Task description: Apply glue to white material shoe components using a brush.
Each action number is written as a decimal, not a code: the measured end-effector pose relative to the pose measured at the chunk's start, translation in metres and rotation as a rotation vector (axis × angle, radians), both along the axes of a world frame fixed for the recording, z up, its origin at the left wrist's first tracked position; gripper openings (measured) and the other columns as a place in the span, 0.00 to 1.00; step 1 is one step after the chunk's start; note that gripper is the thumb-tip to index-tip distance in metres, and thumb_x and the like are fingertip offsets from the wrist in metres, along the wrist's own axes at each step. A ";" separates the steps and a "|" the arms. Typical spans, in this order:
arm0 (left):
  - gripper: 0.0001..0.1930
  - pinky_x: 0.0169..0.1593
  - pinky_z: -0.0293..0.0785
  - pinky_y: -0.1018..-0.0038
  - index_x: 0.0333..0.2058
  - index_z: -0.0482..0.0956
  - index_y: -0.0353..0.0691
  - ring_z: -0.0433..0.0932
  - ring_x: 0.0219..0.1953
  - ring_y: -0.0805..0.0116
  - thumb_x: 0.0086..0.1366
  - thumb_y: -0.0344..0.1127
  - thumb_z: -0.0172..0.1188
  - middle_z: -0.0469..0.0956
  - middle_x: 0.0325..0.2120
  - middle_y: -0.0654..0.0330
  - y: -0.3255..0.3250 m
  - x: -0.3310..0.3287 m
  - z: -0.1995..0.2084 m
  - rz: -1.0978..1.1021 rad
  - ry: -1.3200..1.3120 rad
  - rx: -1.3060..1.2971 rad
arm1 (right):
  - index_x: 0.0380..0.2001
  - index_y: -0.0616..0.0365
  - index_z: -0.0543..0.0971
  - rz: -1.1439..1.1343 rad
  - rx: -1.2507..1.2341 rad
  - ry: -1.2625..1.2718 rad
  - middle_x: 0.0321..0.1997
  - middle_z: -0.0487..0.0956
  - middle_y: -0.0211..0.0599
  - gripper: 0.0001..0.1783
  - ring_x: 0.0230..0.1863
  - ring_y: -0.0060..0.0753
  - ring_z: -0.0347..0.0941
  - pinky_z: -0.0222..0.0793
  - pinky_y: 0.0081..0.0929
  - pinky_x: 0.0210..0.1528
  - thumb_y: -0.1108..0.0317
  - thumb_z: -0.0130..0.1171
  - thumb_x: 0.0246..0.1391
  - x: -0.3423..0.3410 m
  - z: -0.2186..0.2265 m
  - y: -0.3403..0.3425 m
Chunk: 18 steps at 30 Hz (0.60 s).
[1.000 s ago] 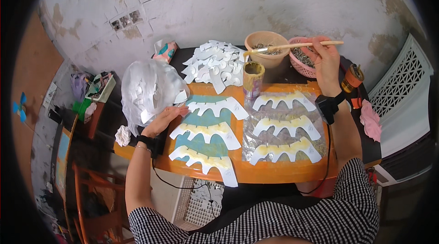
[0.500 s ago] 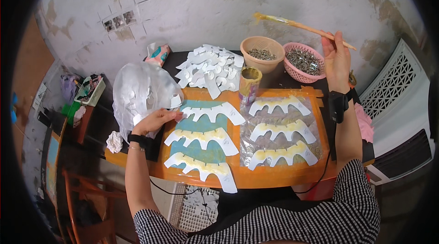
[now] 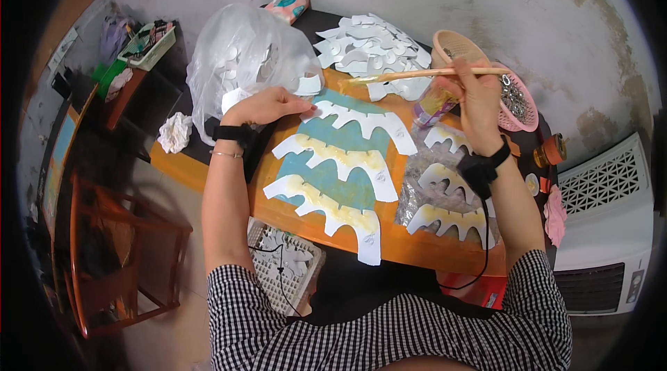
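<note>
My left hand has its fingertips closed on the left end of a white scalloped cutout, the farthest one on the blue patch of the tabletop. My right hand grips a long wooden-handled brush, its yellowed bristles pointing left above the table, apart from that cutout. Nearer me on the blue patch lie two more cutouts, a middle one and a near one, both smeared with yellow. Below my right wrist, a column of similar yellow-coated cutouts lies on clear plastic, partly hidden by my arm.
A yellow-stained can stands behind my right hand. Farther back are a pile of white pieces, a peach basin and a pink basket of metal parts. A clear bag of white pieces sits left; crumpled tissue lies beside it.
My right hand has lowered the brush from high at the right, swinging its bristles leftward over the table. My left hand stays at the cutout's end. The view has turned.
</note>
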<state>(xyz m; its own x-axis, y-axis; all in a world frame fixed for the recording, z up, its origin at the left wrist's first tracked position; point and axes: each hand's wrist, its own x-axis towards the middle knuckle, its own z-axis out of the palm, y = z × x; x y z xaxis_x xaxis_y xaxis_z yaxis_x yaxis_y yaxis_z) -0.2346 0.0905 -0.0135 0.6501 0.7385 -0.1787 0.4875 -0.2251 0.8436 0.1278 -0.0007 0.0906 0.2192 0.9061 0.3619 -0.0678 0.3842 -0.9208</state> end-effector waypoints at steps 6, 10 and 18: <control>0.26 0.50 0.70 0.77 0.45 0.85 0.32 0.75 0.43 0.77 0.71 0.54 0.60 0.86 0.42 0.60 -0.007 0.005 0.008 0.027 0.069 -0.007 | 0.33 0.61 0.72 0.037 -0.074 -0.105 0.37 0.80 0.42 0.11 0.41 0.31 0.83 0.86 0.23 0.39 0.71 0.66 0.61 -0.024 -0.025 0.015; 0.27 0.51 0.70 0.77 0.46 0.85 0.32 0.76 0.44 0.76 0.70 0.55 0.60 0.86 0.44 0.60 -0.008 0.000 0.000 -0.010 -0.046 0.060 | 0.32 0.61 0.72 0.014 -0.107 -0.162 0.38 0.80 0.42 0.10 0.41 0.31 0.83 0.86 0.22 0.39 0.71 0.64 0.62 -0.038 -0.027 0.018; 0.29 0.50 0.70 0.77 0.47 0.85 0.32 0.75 0.43 0.76 0.68 0.58 0.62 0.86 0.44 0.60 -0.010 0.003 0.008 0.024 -0.008 0.009 | 0.31 0.60 0.72 0.030 -0.110 -0.197 0.38 0.80 0.40 0.11 0.41 0.29 0.83 0.86 0.21 0.40 0.70 0.64 0.62 -0.038 -0.037 0.024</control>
